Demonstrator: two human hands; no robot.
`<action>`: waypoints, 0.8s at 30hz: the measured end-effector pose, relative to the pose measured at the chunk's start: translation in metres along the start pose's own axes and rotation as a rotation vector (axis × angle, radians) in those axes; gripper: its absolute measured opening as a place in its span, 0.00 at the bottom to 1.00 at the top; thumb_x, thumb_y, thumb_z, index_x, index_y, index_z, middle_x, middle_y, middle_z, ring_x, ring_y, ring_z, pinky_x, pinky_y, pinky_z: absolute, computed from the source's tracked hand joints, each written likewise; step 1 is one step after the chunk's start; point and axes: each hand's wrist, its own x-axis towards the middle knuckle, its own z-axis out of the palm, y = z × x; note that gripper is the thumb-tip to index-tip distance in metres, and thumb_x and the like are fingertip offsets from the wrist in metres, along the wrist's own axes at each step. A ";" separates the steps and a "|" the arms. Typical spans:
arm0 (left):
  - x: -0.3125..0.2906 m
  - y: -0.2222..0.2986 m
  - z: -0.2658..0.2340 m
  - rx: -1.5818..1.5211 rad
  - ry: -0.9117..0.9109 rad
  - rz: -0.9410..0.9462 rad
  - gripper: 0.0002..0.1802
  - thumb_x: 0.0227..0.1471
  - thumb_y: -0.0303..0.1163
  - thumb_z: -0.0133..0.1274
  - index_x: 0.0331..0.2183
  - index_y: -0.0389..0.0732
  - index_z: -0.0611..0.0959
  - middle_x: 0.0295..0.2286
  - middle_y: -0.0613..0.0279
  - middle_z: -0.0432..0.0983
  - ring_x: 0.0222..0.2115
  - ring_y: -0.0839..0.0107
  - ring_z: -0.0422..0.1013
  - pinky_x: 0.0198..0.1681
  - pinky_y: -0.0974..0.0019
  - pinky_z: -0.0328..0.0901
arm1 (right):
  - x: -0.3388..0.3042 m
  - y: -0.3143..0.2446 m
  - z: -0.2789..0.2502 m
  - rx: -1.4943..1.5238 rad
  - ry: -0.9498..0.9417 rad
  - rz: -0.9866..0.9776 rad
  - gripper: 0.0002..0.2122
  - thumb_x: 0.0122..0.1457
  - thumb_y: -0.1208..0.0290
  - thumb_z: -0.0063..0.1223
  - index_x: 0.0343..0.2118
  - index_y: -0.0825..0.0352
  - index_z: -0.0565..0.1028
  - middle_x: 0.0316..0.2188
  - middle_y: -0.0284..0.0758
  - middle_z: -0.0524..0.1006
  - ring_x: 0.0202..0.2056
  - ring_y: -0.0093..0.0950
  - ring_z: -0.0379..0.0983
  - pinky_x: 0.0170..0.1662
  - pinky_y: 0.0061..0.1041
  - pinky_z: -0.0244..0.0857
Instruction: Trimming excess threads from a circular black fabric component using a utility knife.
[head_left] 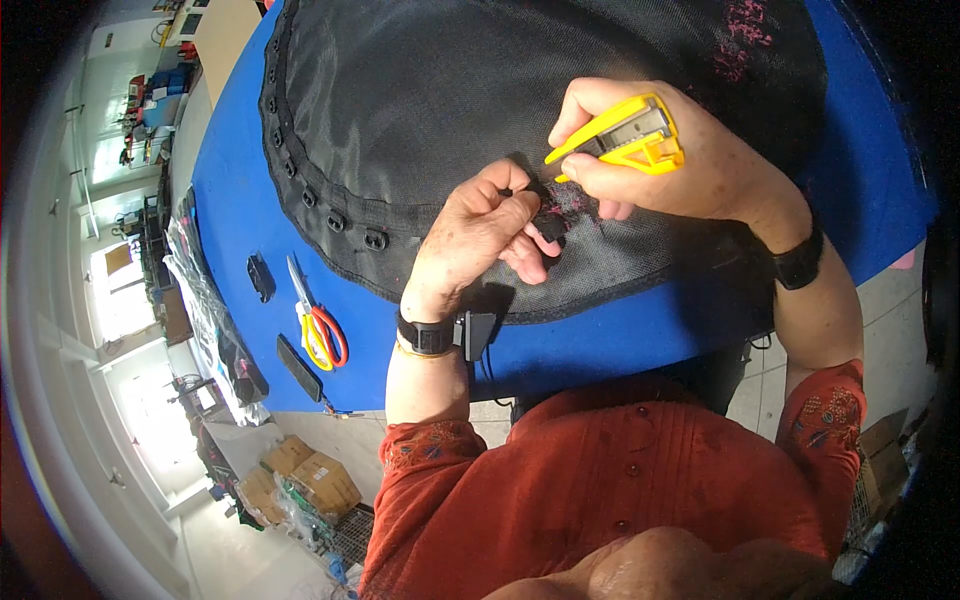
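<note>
My right hand [705,165] grips yellow thread snips [640,135], their narrow tips pointing left toward my other hand. My left hand [465,240] is closed in a pinch on a small black piece [548,222], partly hidden by the fingers. Both hands are over a large round sheet of black mesh fabric [430,110]. Loose pink threads [568,205] lie on the fabric just beside the pinching fingers. Black plastic clips [375,240] run in a row along the sheet's left edge.
On the blue table [235,215] to the left lie scissors with red and yellow handles [320,335], a small black clip [260,278] and a dark flat case [298,368]. More pink threads [742,40] are at the far right. Cardboard boxes [320,480] stand on the floor.
</note>
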 end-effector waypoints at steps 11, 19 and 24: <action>0.000 0.001 0.001 0.029 0.009 0.007 0.06 0.64 0.28 0.44 0.38 0.36 0.68 0.22 0.51 0.77 0.15 0.69 0.76 0.17 0.71 0.72 | -0.003 -0.005 -0.001 0.001 0.007 0.044 0.07 0.56 0.72 0.59 0.32 0.63 0.72 0.22 0.29 0.75 0.22 0.17 0.74 0.25 0.18 0.71; 0.000 -0.002 0.000 0.025 0.032 0.022 0.06 0.63 0.28 0.45 0.38 0.36 0.68 0.22 0.49 0.78 0.15 0.68 0.76 0.18 0.71 0.72 | 0.001 -0.003 -0.002 -0.020 0.069 0.022 0.06 0.59 0.74 0.55 0.39 0.64 0.72 0.25 0.31 0.77 0.24 0.18 0.77 0.27 0.17 0.72; 0.001 -0.003 0.000 0.026 0.035 0.021 0.05 0.63 0.27 0.45 0.38 0.36 0.68 0.22 0.50 0.78 0.15 0.68 0.76 0.18 0.71 0.72 | 0.002 0.008 0.003 0.029 0.050 -0.034 0.06 0.60 0.74 0.55 0.39 0.63 0.72 0.25 0.31 0.77 0.24 0.18 0.78 0.28 0.17 0.72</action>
